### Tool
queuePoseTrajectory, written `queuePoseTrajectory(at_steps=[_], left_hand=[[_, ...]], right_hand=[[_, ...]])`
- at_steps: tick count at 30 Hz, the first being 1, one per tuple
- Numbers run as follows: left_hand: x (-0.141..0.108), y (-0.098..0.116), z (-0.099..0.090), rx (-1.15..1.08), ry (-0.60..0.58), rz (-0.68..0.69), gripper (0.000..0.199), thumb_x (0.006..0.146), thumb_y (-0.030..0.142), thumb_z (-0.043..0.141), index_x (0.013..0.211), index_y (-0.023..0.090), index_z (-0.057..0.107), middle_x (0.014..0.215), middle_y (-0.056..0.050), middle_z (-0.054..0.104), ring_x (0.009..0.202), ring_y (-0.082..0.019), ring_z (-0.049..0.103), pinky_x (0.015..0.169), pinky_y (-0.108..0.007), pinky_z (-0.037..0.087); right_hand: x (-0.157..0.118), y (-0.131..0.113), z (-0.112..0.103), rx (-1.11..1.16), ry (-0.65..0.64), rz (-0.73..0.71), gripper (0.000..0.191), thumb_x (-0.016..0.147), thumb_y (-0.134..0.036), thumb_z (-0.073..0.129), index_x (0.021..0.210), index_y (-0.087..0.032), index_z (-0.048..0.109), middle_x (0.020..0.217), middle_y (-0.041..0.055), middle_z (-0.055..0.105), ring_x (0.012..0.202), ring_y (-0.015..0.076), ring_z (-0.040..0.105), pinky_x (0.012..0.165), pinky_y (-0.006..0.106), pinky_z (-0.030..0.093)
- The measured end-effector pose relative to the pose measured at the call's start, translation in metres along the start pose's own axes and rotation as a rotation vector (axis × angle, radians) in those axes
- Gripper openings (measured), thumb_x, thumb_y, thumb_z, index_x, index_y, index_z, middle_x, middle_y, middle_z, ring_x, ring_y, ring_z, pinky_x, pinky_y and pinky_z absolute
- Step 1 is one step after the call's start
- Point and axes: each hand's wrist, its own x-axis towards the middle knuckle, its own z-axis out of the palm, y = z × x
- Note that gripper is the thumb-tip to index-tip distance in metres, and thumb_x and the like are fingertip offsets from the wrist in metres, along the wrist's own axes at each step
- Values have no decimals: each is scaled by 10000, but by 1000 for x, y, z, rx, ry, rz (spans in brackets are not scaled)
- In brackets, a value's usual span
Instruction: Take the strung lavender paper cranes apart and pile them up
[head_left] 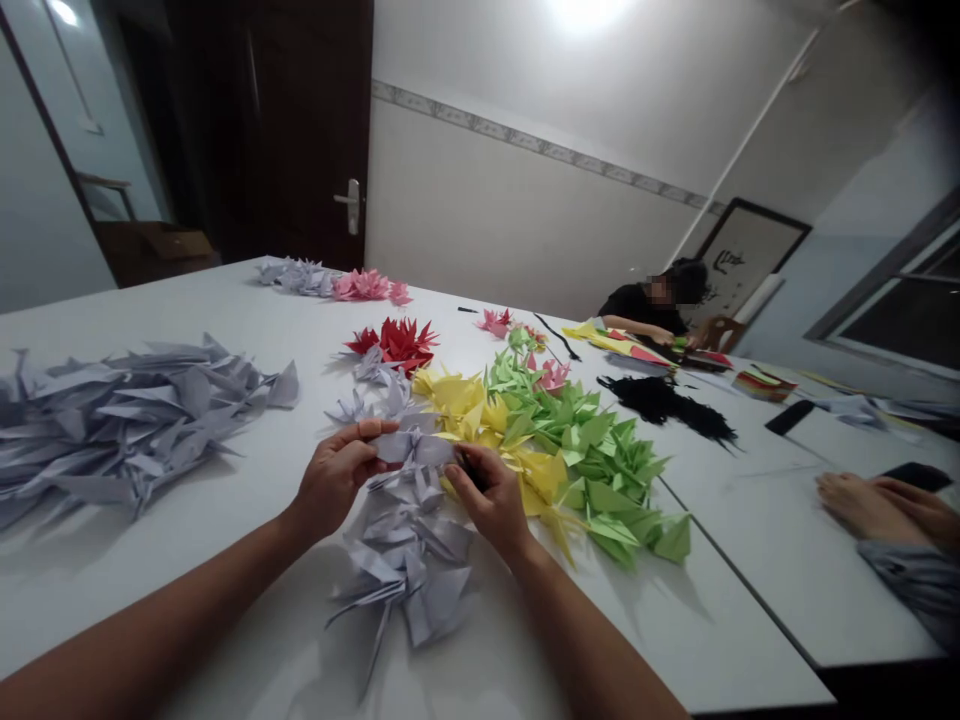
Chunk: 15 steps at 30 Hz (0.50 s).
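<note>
Closest to us, a cluster of lilac paper cranes (409, 575) lies on the white table (255, 485) between our forearms, points and wings overlapping. Just beyond it is the lilac crane in hand (416, 447), spread between our two hands above the tabletop. Our left hand (337, 475) pinches one wing between thumb and fingertips; our right hand (491, 500) pinches the other wing's tip, its remaining fingers curled around something dark that we cannot make out.

If both hands pulled outward too hard, the thin wings could crease or tear. Letting one side slip might drop the crane among the tangled points, where tugging it free could bend others. Our right wrist is near the yellow cranes (536, 475), so a careless sweep could push them into the green cranes (615, 470) just beside.

Off to the left sits a large lilac heap (142, 415). Farther on are red cranes (401, 345) and a black stringy bundle (667, 405); a co-worker's hands (870, 510) rest at right, and another person (649, 310) leans over the far end.
</note>
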Motion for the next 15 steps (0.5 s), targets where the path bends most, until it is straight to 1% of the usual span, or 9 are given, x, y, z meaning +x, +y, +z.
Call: queuePoseTrajectory(at_steps=[2, 3, 5, 7, 9, 11, 13, 15], left_hand=[[3, -2, -7, 61, 23, 82, 212, 578, 198, 565, 755, 139, 663, 888, -47, 662, 537, -104, 558, 527, -276, 525], [4, -4, -11, 111, 23, 151, 201, 602, 201, 550, 759, 149, 665, 869, -35, 652, 506, -92, 541, 502, -263, 506], [5, -6, -18, 229, -18, 309, 200, 644, 201, 525, 772, 168, 675, 827, -16, 622, 464, -78, 509, 459, -248, 468], [4, -5, -21, 343, -79, 455, 225, 670, 193, 506, 801, 183, 689, 770, -5, 585, 453, -78, 485, 442, -245, 445], [3, -2, -22, 424, -113, 554, 255, 680, 182, 489, 827, 189, 697, 699, 3, 545, 464, -88, 474, 444, -245, 438], [2, 1, -21, 474, -106, 602, 273, 689, 177, 473, 847, 189, 695, 655, 6, 517, 494, -101, 477, 462, -242, 440], [3, 5, -21, 495, -79, 625, 276, 698, 177, 458, 855, 185, 684, 647, 6, 507, 513, -107, 475, 474, -238, 438], [6, 6, -22, 508, -57, 637, 278, 704, 175, 447, 868, 183, 672, 660, 8, 506, 516, -103, 468, 485, -234, 434]], right_hand=[[5, -1, 1, -30, 28, 6, 247, 780, -349, 606, 938, -162, 639, 842, 65, 694, 747, 172, 641, 683, 281, 513], [9, -3, 1, -52, 38, 9, 239, 786, -350, 595, 923, -159, 640, 826, 66, 695, 732, 172, 642, 670, 279, 513], [16, -11, -1, -126, 39, -5, 228, 802, -348, 571, 909, -159, 640, 807, 68, 695, 715, 173, 644, 658, 279, 511], [20, -23, -8, -259, -2, -55, 211, 812, -330, 560, 919, -166, 640, 828, 74, 697, 736, 183, 649, 681, 290, 506], [14, -35, -21, -421, -69, -123, 193, 812, -298, 563, 942, -177, 637, 871, 83, 699, 784, 202, 652, 720, 310, 500], [-6, -44, -39, -552, -132, -163, 189, 818, -273, 555, 968, -184, 627, 882, 86, 695, 802, 214, 650, 728, 319, 500], [-38, -48, -59, -617, -148, -155, 195, 832, -259, 536, 999, -190, 609, 882, 83, 692, 780, 205, 653, 702, 304, 510], [-74, -46, -76, -694, -144, -131, 200, 851, -249, 506, 1020, -195, 597, 886, 83, 691, 758, 197, 662, 670, 287, 520]])
